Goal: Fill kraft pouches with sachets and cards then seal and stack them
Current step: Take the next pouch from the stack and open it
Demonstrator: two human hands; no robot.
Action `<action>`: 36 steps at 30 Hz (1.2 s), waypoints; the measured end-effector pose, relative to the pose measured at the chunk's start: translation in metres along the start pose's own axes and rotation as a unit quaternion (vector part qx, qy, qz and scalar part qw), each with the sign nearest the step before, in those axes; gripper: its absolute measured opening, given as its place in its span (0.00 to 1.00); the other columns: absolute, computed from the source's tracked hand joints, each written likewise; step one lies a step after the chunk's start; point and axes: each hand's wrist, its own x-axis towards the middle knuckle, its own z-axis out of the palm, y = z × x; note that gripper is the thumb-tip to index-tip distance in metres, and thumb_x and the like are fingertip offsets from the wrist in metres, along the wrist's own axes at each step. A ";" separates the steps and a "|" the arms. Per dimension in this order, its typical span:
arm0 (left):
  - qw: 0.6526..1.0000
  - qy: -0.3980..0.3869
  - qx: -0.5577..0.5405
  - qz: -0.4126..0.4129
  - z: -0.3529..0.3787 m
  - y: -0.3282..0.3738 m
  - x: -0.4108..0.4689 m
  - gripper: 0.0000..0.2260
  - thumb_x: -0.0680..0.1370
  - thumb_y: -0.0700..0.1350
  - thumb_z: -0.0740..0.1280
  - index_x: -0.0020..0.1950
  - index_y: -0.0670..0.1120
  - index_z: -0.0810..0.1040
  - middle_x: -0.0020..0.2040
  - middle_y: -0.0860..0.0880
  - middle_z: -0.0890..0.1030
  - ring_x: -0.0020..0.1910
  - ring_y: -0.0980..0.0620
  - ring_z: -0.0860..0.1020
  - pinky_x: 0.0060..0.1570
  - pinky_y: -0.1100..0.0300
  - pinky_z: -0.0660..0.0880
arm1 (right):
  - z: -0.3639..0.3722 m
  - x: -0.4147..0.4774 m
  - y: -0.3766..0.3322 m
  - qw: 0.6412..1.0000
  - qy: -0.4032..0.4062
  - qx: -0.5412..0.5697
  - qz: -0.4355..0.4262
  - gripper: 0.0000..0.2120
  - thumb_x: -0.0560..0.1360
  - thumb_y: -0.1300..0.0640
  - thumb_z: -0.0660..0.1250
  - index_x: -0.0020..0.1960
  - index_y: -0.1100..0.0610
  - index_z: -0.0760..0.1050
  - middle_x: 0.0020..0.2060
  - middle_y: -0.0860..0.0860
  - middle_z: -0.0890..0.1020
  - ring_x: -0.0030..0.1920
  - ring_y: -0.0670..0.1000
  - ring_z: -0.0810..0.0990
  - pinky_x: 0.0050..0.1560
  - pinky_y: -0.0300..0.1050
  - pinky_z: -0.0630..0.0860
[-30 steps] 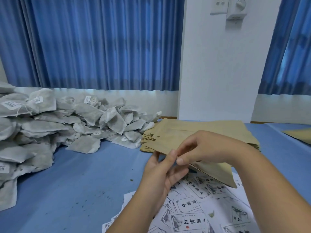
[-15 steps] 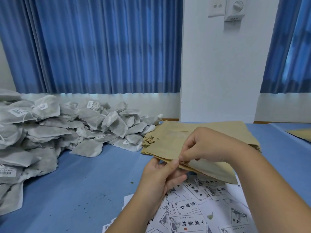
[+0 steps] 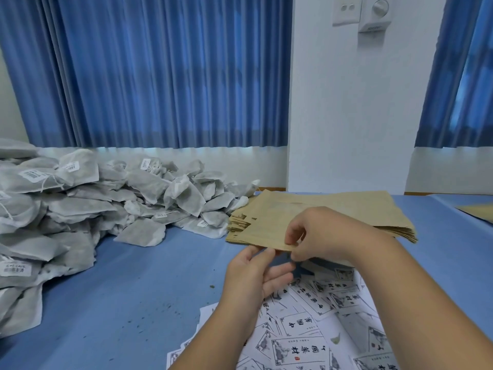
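l hand & r hand both pinch near edge of flat tan kraft paper pouch — held over white printed cards, by tan pouch stack; grey mesh sachets heaped left.

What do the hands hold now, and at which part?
A kraft pouch: the right hand pinches its near edge, and the left hand pinches the same edge just beside it, with thumb and fingers.
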 end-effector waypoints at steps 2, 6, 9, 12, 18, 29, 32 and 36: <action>1.000 0.010 -0.008 0.001 0.000 0.000 0.000 0.21 0.78 0.39 0.68 0.70 0.39 0.68 0.55 0.42 0.83 0.48 0.40 0.84 0.38 0.57 0.81 | 0.000 -0.001 -0.003 1.000 0.018 -0.005 -0.001 0.07 0.69 0.60 0.69 0.41 0.49 0.83 0.38 0.44 0.83 0.41 0.45 0.81 0.40 0.37 0.76; 1.000 -0.015 -0.001 0.005 0.002 0.000 0.000 0.15 0.79 0.44 0.67 0.63 0.39 0.76 0.54 0.43 0.84 0.49 0.42 0.84 0.41 0.57 0.81 | 0.001 -0.002 -0.012 0.999 0.050 0.001 -0.022 0.06 0.70 0.58 0.68 0.38 0.51 0.83 0.36 0.45 0.82 0.38 0.47 0.81 0.40 0.42 0.80; 0.999 -0.044 -0.013 0.009 0.005 0.000 -0.002 0.19 0.76 0.50 0.68 0.62 0.39 0.77 0.55 0.40 0.83 0.52 0.41 0.83 0.44 0.55 0.81 | 0.004 -0.001 -0.019 0.997 0.061 0.011 -0.039 0.04 0.70 0.57 0.68 0.38 0.50 0.81 0.36 0.45 0.81 0.38 0.47 0.80 0.37 0.41 0.76; 0.998 -0.055 -0.039 0.013 0.005 0.001 -0.002 0.23 0.72 0.51 0.69 0.63 0.38 0.76 0.55 0.41 0.83 0.53 0.42 0.83 0.44 0.55 0.81 | 0.007 0.001 -0.022 0.997 0.060 0.015 -0.036 0.06 0.69 0.57 0.69 0.35 0.49 0.78 0.36 0.47 0.81 0.38 0.48 0.80 0.36 0.40 0.76; 0.996 -0.081 -0.032 0.022 0.001 0.002 -0.003 0.22 0.74 0.51 0.67 0.64 0.40 0.75 0.56 0.42 0.83 0.52 0.43 0.83 0.44 0.57 0.80 | 0.009 0.002 -0.012 0.990 0.048 0.130 -0.025 0.03 0.66 0.56 0.74 0.34 0.52 0.81 0.30 0.47 0.82 0.31 0.43 0.76 0.33 0.38 0.72; 0.997 -0.065 -0.035 0.013 0.001 0.004 -0.002 0.08 0.81 0.36 0.59 0.55 0.37 0.75 0.49 0.37 0.84 0.47 0.38 0.84 0.37 0.55 0.81 | 0.011 0.003 0.004 0.956 0.007 0.292 -0.019 0.04 0.70 0.63 0.74 0.37 0.58 0.82 0.29 0.49 0.81 0.31 0.45 0.77 0.35 0.39 0.75; 0.999 -0.027 -0.011 0.028 0.004 0.001 -0.001 0.10 0.80 0.37 0.56 0.54 0.39 0.77 0.47 0.38 0.84 0.46 0.37 0.84 0.37 0.55 0.81 | 0.014 0.004 -0.002 0.976 0.049 0.212 -0.032 0.03 0.68 0.59 0.74 0.35 0.55 0.82 0.30 0.46 0.81 0.30 0.41 0.75 0.37 0.38 0.74; 0.999 0.024 0.019 0.043 0.008 -0.002 -0.002 0.13 0.82 0.43 0.56 0.54 0.41 0.78 0.47 0.39 0.85 0.43 0.38 0.84 0.36 0.55 0.81 | 0.018 0.004 -0.018 0.989 0.100 0.090 -0.068 0.04 0.69 0.57 0.69 0.36 0.52 0.81 0.34 0.46 0.82 0.37 0.42 0.79 0.39 0.39 0.76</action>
